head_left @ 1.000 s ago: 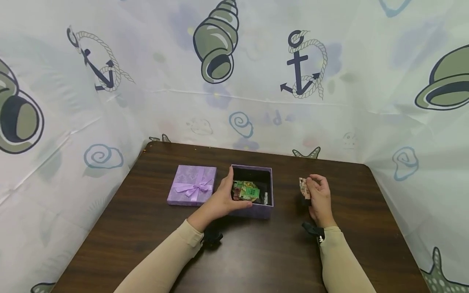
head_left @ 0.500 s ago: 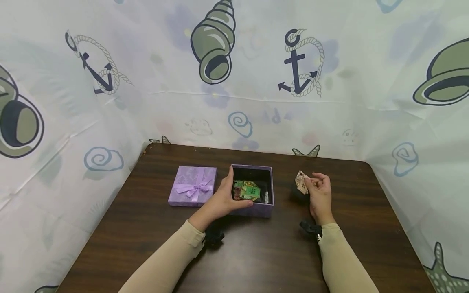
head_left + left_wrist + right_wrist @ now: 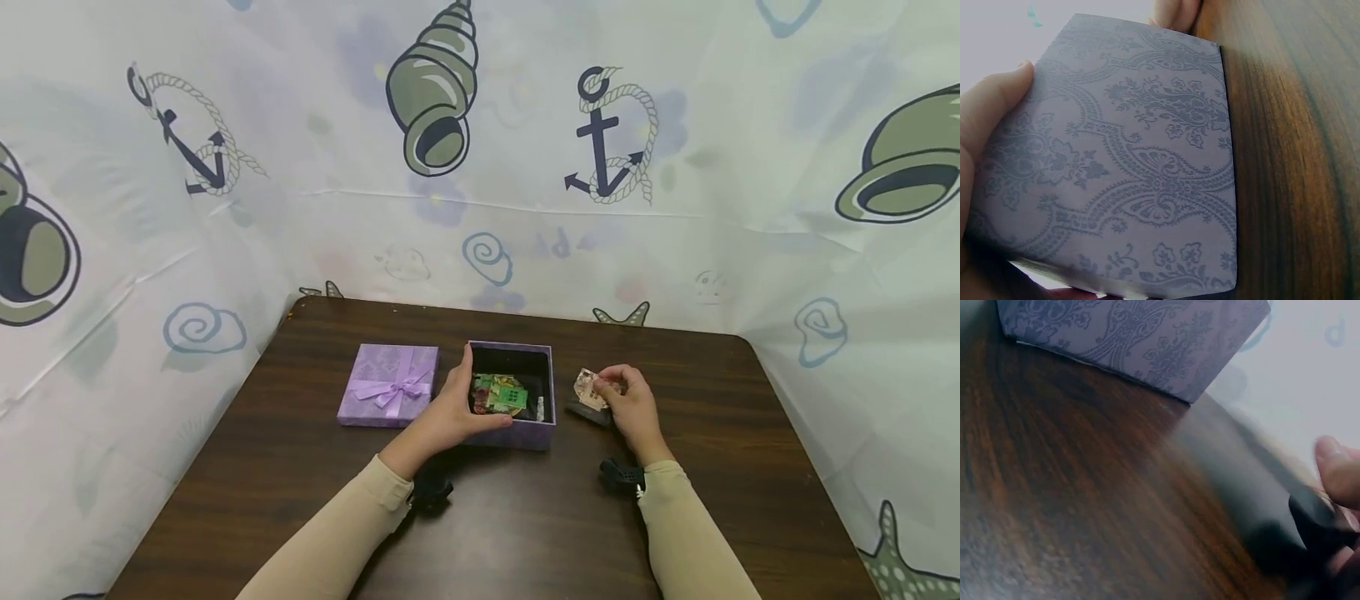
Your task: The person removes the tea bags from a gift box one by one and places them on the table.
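A purple patterned gift box [image 3: 535, 433] stands uncovered on the brown table. My left hand [image 3: 456, 412] grips its left side, thumb along the front rim; the left wrist view shows the thumb against the patterned wall [image 3: 1122, 150]. Inside the black interior lie green-and-yellow printed packets [image 3: 504, 393] and a small whitish piece [image 3: 540, 408]. Just right of the box, my right hand [image 3: 636, 412] pinches a small flat packet with a beige printed part [image 3: 587, 388] and a dark part below. Dark, blurred material shows at the fingers [image 3: 1338, 472] in the right wrist view.
The box's purple lid [image 3: 390, 385], tied with a ribbon bow, lies on the table [image 3: 540, 517] left of the box. A light sheet printed with shells and anchors [image 3: 525, 167] hangs behind the table and along both sides.
My right hand has carried the packet left, closer to the box, and the packet has turned so its printed face shows more. My left hand keeps its grip on the box.
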### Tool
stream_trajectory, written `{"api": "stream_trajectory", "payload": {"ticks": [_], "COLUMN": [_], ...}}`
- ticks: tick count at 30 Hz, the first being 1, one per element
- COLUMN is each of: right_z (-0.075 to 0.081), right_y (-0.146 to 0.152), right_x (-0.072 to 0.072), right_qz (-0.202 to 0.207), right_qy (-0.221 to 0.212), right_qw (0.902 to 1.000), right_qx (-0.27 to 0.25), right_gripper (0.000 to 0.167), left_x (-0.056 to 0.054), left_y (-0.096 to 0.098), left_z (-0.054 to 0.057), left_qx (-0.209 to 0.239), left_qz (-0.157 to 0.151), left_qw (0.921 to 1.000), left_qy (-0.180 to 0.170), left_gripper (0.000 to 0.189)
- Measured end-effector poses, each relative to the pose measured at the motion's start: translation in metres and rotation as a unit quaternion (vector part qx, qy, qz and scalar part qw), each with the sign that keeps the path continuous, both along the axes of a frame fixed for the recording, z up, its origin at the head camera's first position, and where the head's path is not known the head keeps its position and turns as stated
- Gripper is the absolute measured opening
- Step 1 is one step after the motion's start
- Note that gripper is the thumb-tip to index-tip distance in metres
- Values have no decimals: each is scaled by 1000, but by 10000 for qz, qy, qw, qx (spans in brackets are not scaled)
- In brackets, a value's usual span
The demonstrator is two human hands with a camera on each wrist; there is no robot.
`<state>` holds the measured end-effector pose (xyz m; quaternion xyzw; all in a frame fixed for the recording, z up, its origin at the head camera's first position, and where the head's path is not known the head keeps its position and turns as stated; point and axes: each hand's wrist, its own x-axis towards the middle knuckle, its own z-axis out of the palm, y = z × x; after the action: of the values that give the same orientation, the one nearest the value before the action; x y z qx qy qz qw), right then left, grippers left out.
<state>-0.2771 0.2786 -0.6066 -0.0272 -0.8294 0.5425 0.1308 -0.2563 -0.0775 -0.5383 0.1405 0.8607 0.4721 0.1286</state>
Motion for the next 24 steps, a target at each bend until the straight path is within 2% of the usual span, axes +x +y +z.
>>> {"api": "stream_trajectory", "payload": {"ticks": [3, 7, 11, 18, 24], "right_z": [1, 2, 1, 1, 1], "right_y": [0, -1, -5, -12, -18], "right_x": [-1, -1, 1, 2, 3], "right_qz": [382, 924, 1159, 996, 651], "right_qy": [43, 151, 151, 306, 649], "right_qw": [9984, 9906, 9834, 9798, 9774], "right_qx": [424, 995, 1389, 1708, 1903], "right_gripper": [28, 40, 45, 45, 19], "left_x": [1, 1, 1, 0, -2], "left_y": [0, 0, 0, -1, -1], "left_z": [1, 1, 0, -2, -3], "left_qx": [55, 107, 42, -20, 75], "left_qz": [8, -15, 0, 14, -51], "left_qw": [10000, 9999, 9999, 9999, 9999], "left_qy": [40, 82, 95, 115, 140], "left_gripper": [144, 145, 148, 149, 143]}}
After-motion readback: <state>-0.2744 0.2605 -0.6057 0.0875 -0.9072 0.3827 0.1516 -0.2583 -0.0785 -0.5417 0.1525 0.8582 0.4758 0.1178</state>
